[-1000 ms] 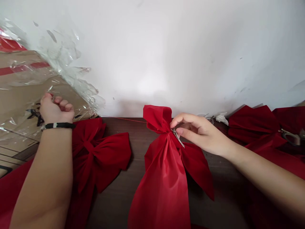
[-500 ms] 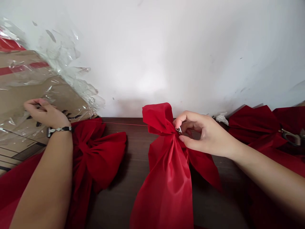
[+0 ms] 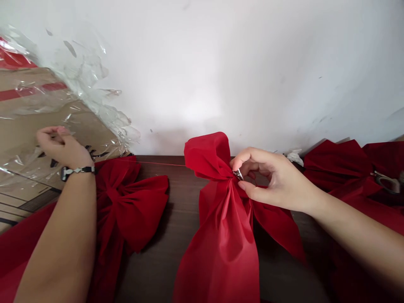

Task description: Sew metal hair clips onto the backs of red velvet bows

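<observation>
At the left, my left hand (image 3: 61, 145) is raised with fingers curled in a pinch. A thin red thread (image 3: 160, 163) runs from the central bow toward it; the pinch point itself is too fine to make out. My right hand (image 3: 268, 176) grips the gathered middle of a red fabric bow (image 3: 221, 210) between thumb and fingers. A small silver metal piece (image 3: 237, 173) shows at those fingertips; I cannot tell its kind. The bow's upper loop stands up, and its long tails hang toward me.
Another red bow (image 3: 126, 202) lies beside my left forearm on the dark wooden table (image 3: 158, 244). More red bows (image 3: 334, 164) and scissors (image 3: 386, 182) lie at the right. A cardboard box (image 3: 28, 109) with clear plastic wrap (image 3: 107, 109) leans at the left, against the white wall (image 3: 202, 75).
My left hand has shifted slightly up and right, its fingers curled tighter. The bow's upper loop has tilted a little left; my right hand keeps its hold.
</observation>
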Demonstrator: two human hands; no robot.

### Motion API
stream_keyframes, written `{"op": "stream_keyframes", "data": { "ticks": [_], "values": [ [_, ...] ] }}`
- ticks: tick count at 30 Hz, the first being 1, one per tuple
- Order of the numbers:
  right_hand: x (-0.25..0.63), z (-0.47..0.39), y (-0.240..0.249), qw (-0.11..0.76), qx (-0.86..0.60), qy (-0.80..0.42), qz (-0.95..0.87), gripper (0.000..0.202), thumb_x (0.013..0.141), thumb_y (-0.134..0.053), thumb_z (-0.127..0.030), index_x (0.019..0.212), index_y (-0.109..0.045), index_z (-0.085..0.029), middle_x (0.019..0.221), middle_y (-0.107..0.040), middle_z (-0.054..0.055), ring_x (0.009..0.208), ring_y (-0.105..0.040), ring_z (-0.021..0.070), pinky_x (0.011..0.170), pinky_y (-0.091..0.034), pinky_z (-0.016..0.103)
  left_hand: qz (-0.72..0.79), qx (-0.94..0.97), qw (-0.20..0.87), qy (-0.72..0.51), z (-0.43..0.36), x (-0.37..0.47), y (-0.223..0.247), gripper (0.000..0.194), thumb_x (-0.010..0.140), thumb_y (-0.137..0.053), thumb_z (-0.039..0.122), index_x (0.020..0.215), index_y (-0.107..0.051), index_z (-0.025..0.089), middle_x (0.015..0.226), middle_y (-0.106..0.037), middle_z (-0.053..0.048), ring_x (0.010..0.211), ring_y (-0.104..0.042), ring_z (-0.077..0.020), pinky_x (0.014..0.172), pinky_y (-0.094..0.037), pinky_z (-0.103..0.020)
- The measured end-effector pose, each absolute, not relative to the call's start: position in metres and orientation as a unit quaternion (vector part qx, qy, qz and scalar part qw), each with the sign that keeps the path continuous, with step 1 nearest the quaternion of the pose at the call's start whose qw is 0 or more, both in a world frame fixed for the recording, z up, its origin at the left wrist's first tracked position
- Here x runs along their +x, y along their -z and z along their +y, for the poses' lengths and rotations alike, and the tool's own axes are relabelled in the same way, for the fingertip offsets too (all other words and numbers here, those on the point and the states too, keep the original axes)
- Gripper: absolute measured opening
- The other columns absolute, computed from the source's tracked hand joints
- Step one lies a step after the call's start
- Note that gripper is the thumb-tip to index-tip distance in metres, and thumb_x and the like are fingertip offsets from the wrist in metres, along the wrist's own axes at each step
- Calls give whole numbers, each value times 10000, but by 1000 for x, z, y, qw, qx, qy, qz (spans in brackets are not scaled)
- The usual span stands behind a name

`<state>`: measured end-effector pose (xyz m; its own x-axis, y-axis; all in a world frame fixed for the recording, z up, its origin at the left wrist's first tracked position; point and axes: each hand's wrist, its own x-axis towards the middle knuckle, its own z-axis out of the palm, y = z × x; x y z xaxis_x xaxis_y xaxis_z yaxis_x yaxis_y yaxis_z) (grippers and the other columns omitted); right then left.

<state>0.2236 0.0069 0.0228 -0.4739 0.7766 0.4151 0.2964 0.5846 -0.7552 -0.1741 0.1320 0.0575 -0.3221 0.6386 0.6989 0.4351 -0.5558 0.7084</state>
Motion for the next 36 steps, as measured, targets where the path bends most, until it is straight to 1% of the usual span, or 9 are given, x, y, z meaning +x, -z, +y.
{"op": "stream_keyframes", "data": {
  "ticks": [4,7,10,12,13,17,22,26,36],
  "values": [
    [223,4,-25,413,-339,-294,-792,220,798,-583,-119,993,-517,-196,922,-570,25,707,-602,114,629,-511,253,416,535,-25,-735,141,-167,-57,429,710,-763,490,799,-543,132,509,-440,124,421,-367,-4,434,-284,-201],
    [223,2,-27,425,-342,-289,-787,226,804,-590,-127,1003,-512,-202,962,-576,36,714,-611,119,619,-520,255,315,658,12,-684,118,-131,-62,373,688,-783,481,744,-636,142,526,-541,82,421,-414,-24,405,-304,-209],
    [222,-2,-29,442,-339,-282,-781,249,806,-598,-121,1021,-506,-207,972,-592,39,734,-621,128,632,-529,261,261,813,41,-519,77,-83,-67,136,764,-750,297,722,-697,178,567,-615,27,485,-499,-64,439,-354,-212],
    [221,-5,-30,451,-335,-273,-781,267,803,-603,-113,1033,-510,-210,982,-599,40,753,-627,133,656,-539,269,226,905,25,-359,54,-56,-67,102,780,-720,226,689,-686,197,481,-537,50,398,-396,-53,389,-289,-211],
    [221,-7,-31,453,-333,-269,-782,276,802,-603,-108,1042,-513,-212,983,-602,39,758,-627,134,664,-542,271,205,919,20,-335,45,-45,-66,115,788,-706,221,680,-674,199,437,-460,66,378,-359,-53,378,-270,-212],
    [218,-14,-32,449,-325,-254,-792,299,803,-600,-97,1061,-518,-225,979,-610,32,748,-619,126,658,-545,265,209,900,1,-383,33,-22,-49,192,835,-607,186,648,-571,202,455,-368,70,397,-335,-73,398,-290,-218],
    [216,-17,-31,441,-325,-249,-798,295,803,-590,-93,1056,-511,-222,960,-604,24,742,-611,119,640,-536,252,257,870,-28,-421,30,-16,-37,180,865,-491,145,696,-487,208,587,-521,22,497,-469,-112,474,-383,-237],
    [215,-15,-29,437,-328,-263,-795,294,800,-583,-93,1055,-509,-220,980,-605,29,739,-603,118,652,-537,257,256,885,-20,-389,25,-13,-38,245,882,-435,105,660,-435,207,594,-532,17,507,-475,-116,486,-391,-237],
    [218,-4,-23,439,-331,-264,-792,270,811,-599,-121,1054,-526,-213,1011,-640,45,760,-626,132,702,-563,273,284,854,80,-428,43,-11,-18,194,847,-592,215,656,-587,182,586,-636,7,535,-573,-138,504,-468,-235]
  ]
}}
